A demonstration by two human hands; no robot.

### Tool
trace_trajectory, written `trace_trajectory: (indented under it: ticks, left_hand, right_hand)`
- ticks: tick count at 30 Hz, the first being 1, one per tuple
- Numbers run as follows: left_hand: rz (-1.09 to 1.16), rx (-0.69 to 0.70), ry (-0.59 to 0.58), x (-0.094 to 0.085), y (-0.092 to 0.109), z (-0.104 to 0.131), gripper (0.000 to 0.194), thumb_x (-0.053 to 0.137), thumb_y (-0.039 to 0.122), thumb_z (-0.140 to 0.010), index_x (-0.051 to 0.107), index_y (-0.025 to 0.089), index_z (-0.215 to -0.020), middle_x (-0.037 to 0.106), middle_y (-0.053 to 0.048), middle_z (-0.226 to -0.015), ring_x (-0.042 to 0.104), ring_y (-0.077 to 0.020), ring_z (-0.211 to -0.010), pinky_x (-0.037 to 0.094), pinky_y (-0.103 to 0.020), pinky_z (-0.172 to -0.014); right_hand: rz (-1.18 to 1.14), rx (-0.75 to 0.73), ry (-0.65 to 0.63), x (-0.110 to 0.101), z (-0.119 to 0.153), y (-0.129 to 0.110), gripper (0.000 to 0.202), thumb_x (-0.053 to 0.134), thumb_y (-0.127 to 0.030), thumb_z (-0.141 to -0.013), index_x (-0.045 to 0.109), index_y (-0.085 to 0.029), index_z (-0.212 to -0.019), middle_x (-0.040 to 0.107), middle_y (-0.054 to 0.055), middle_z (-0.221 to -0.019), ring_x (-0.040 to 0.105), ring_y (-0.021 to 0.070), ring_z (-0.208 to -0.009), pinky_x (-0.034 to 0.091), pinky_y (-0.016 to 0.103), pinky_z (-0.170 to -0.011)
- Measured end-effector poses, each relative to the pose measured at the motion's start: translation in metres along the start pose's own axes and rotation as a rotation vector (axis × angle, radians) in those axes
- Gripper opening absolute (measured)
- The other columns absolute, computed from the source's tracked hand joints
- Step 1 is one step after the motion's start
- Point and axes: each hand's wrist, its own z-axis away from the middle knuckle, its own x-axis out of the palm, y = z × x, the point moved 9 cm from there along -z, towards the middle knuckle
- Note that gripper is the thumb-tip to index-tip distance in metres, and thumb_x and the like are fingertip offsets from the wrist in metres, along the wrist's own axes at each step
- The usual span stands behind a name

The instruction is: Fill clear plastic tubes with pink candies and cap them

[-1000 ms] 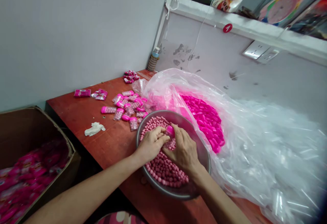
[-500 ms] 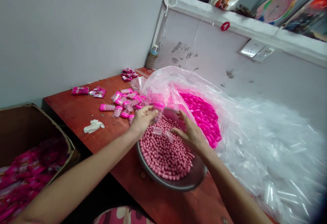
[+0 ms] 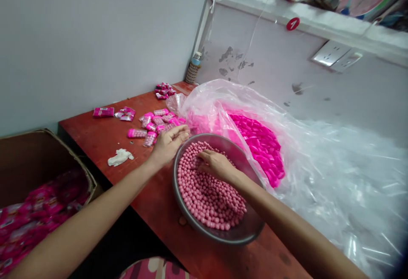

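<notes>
A grey metal bowl (image 3: 219, 240) full of small pink beads (image 3: 207, 202) stands on the red table. Down among the beads is my right hand (image 3: 216, 164), its fingers bent together; what they hold is hidden under them. At the bowl's left rim, my left hand (image 3: 167, 145) is held with its fingers stretched out and nothing visible in them. Just beyond it lies a pile of clear tubes (image 3: 149, 139) filled with pink beads and closed with bright pink caps. Behind the bowl, a clear plastic bag (image 3: 219, 88) lies open around many loose pink caps (image 3: 258, 143).
A heap of clear empty tubes (image 3: 338, 185) covers the right side. Pink packets (image 3: 103, 112) and a crumpled white tissue (image 3: 120, 157) lie on the red table (image 3: 95, 143). A cardboard box (image 3: 41, 136) of pink packets is at left. A bottle (image 3: 193, 69) stands in the corner.
My left hand has moved left and let go of the capped tube. My right hand has gone down into the beads, where two clear tubes were lying; those no longer show.
</notes>
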Motion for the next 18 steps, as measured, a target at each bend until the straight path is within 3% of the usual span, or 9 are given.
trace_trajectory:
  ticks: [3,6,8,10,14,18]
  left_hand:
    - [-0.036,0.007,-0.007,0.004,0.007,0.015,0.042,0.057,0.035,-0.077,0.056,0.016,-0.114,0.063,-0.01,-0.11,0.061,-0.0222,-0.097,0.047,-0.036,-0.086]
    - [-0.157,0.021,-0.02,0.01,0.017,0.026,0.041,0.055,0.031,-0.078,0.055,0.017,-0.116,0.061,-0.01,-0.115,0.058,-0.0224,-0.102,0.046,-0.035,-0.089]
    - [-0.189,-0.016,-0.088,0.022,0.017,0.035,0.044,0.056,0.029,-0.077,0.052,0.018,-0.119,0.059,-0.009,-0.118,0.058,-0.0222,-0.103,0.047,-0.033,-0.088]
    - [-0.194,-0.044,-0.196,0.04,0.017,0.042,0.044,0.058,0.026,-0.075,0.053,0.019,-0.118,0.06,-0.008,-0.118,0.059,-0.0221,-0.102,0.047,-0.032,-0.087]
    - [-0.198,-0.01,-0.319,0.068,0.021,0.05,0.027,0.055,0.023,-0.077,0.065,0.017,-0.101,0.067,-0.006,-0.102,0.059,-0.0217,-0.096,0.044,-0.032,-0.088]
    - [-0.021,-0.122,-0.428,0.089,0.012,0.052,0.026,0.055,0.023,-0.077,0.066,0.013,-0.098,0.068,-0.007,-0.094,0.061,-0.02,-0.088,0.047,-0.03,-0.079]
  right_hand:
    - [-0.114,0.0,-0.011,0.002,-0.004,0.002,0.013,0.06,-0.025,-0.076,0.057,-0.015,-0.084,0.06,0.002,-0.079,0.057,0.015,-0.075,0.045,0.026,-0.068]
    - [-0.58,0.086,0.001,0.001,0.002,0.007,0.015,0.058,-0.029,-0.077,0.054,-0.015,-0.079,0.057,-0.001,-0.072,0.056,0.0122,-0.066,0.047,0.024,-0.062]
    - [-0.927,0.128,0.041,-0.002,0.011,0.007,0.019,0.06,-0.031,-0.075,0.052,-0.015,-0.078,0.055,-0.002,-0.072,0.056,0.0119,-0.067,0.049,0.026,-0.064]
    - [-1.082,0.134,0.091,-0.008,0.022,0.003,0.022,0.063,-0.033,-0.073,0.052,-0.015,-0.08,0.055,-0.002,-0.074,0.056,0.0117,-0.069,0.05,0.028,-0.068]
    - [-0.995,0.145,0.203,-0.023,0.048,0.002,0.023,0.063,-0.034,-0.073,0.053,-0.015,-0.082,0.059,0.0,-0.075,0.058,0.0126,-0.069,0.05,0.027,-0.065]
    - [-0.684,0.047,0.333,-0.052,0.075,0.001,0.03,0.056,-0.029,-0.08,0.049,-0.019,-0.107,0.063,0.003,-0.089,0.06,0.0143,-0.08,0.049,0.028,-0.071]
